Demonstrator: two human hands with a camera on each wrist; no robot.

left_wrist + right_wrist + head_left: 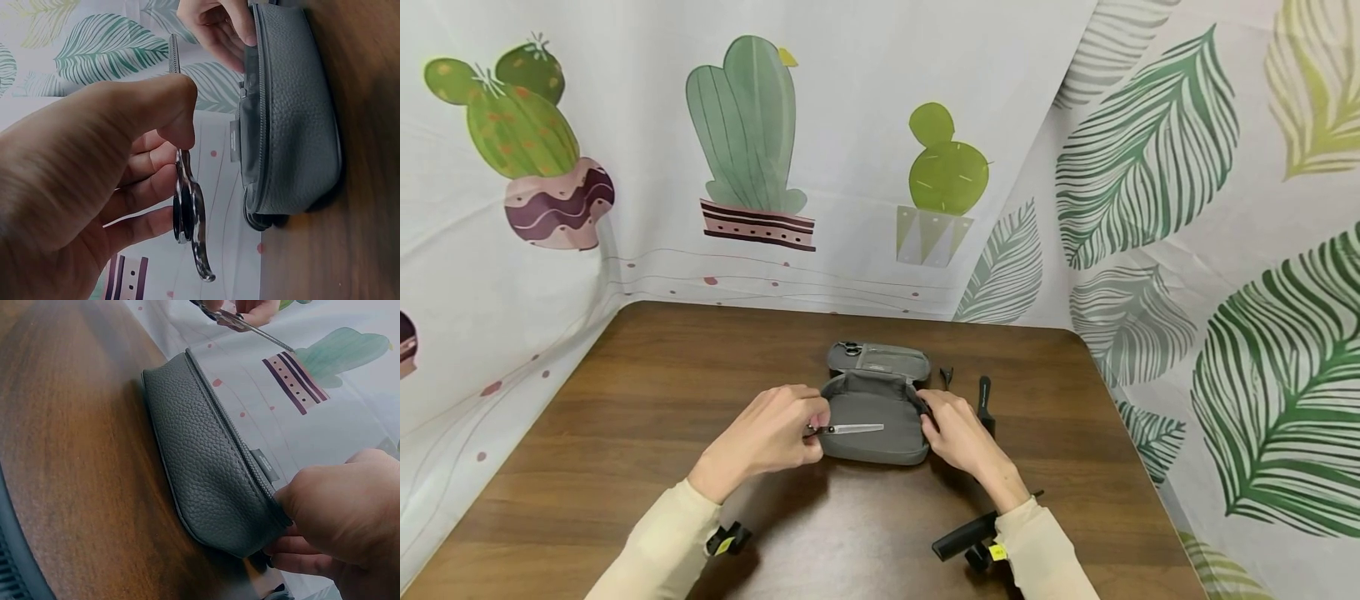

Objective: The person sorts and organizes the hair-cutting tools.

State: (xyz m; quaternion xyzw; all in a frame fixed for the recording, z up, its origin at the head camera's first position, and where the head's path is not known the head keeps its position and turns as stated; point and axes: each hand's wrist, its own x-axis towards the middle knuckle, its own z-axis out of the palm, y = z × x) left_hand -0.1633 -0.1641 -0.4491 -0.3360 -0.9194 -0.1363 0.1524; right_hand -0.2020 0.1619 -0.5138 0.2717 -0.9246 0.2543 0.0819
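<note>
My left hand (778, 427) pinches a pair of thinning scissors (861, 428) near the handles, holding them over an unzipped grey case (872, 456). In the left wrist view, thumb and fingers meet on the scissors (195, 215), with the finger loops pointing down and the toothed blade upward. My right hand (958, 429) grips the right side of the case at its zipped rim. In the right wrist view, the thumb lies at the zip and the fingers wrap the outer wall of the pebbled case (200, 456). The case's lid (895, 360) lies folded back.
Looped handles (851, 348) show in the lid's left part, beside a mesh pocket. Right of the case lie a small black clip (947, 377) and a black long-handled tool (984, 398) on the wooden table (700, 358). Printed cloth (850, 275) hangs behind.
</note>
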